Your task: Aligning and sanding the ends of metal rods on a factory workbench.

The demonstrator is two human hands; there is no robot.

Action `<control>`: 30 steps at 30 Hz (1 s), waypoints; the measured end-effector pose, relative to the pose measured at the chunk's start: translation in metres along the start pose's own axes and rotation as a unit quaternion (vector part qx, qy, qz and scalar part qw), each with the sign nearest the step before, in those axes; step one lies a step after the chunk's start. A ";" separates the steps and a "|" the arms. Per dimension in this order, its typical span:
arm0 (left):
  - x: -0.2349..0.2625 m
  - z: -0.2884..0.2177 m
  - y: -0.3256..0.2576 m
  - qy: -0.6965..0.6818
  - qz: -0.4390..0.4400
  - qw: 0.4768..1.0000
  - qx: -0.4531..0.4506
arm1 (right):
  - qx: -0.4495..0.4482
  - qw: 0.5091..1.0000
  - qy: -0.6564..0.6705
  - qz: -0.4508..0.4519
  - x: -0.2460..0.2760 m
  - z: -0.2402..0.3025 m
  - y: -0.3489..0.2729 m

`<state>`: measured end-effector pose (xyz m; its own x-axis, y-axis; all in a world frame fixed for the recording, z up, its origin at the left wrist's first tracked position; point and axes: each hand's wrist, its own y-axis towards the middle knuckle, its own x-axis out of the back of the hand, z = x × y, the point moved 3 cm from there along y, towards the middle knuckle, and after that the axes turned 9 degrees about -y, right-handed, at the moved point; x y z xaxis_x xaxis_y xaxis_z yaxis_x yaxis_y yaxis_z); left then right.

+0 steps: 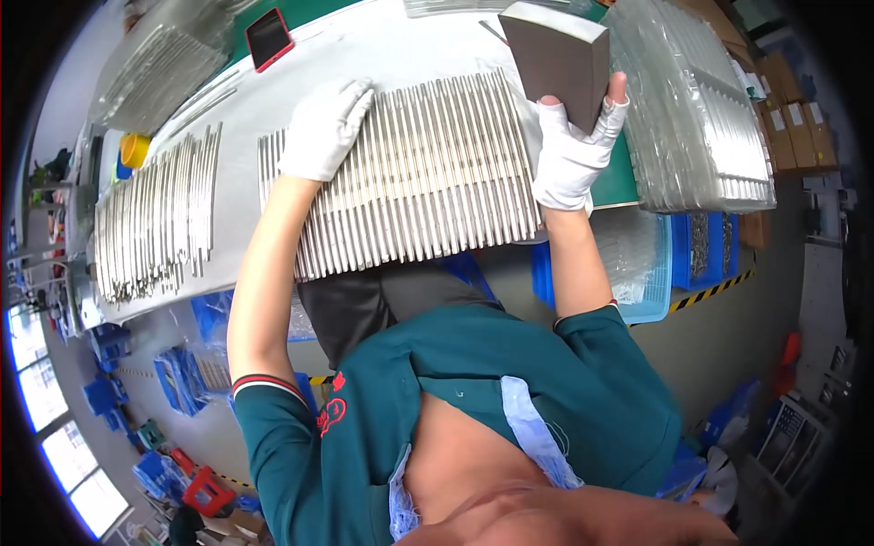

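A wide row of thin silvery metal rods (pixel 423 173) lies side by side on the pale work table, their near ends reaching over its front edge. My left hand (pixel 326 129), in a white glove with bare fingertips not clearly seen, rests flat on the left part of the row, fingers stretched out. At the row's right end, my right hand (pixel 575 156) wears a white glove that leaves the thumb tip and a fingertip bare. It grips a thick dark brown block (pixel 557 68) with a whitish side, like a sanding sponge, held up above the table.
A second group of metal rods (pixel 157 214) lies on the left. Behind it are a yellow round container (pixel 134 150) and a red-edged phone (pixel 269 41). Stacked clear plastic trays (pixel 696 109) stand at the right, more (pixel 164 77) at the far left. Blue bins (pixel 701 247) sit below.
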<state>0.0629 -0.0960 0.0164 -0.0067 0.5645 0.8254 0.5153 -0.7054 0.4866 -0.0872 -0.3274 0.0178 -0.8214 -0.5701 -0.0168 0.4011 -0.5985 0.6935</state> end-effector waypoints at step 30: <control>0.059 -0.071 -0.108 -0.024 0.167 0.980 0.106 | -0.190 0.975 -0.046 0.102 -0.016 -0.018 0.012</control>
<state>-0.0538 -0.0165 0.0326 0.2308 0.3410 0.9113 0.6487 -0.7520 0.1171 -0.0617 -0.3362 0.0135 -0.7354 -0.6558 0.1707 0.6662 -0.6537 0.3589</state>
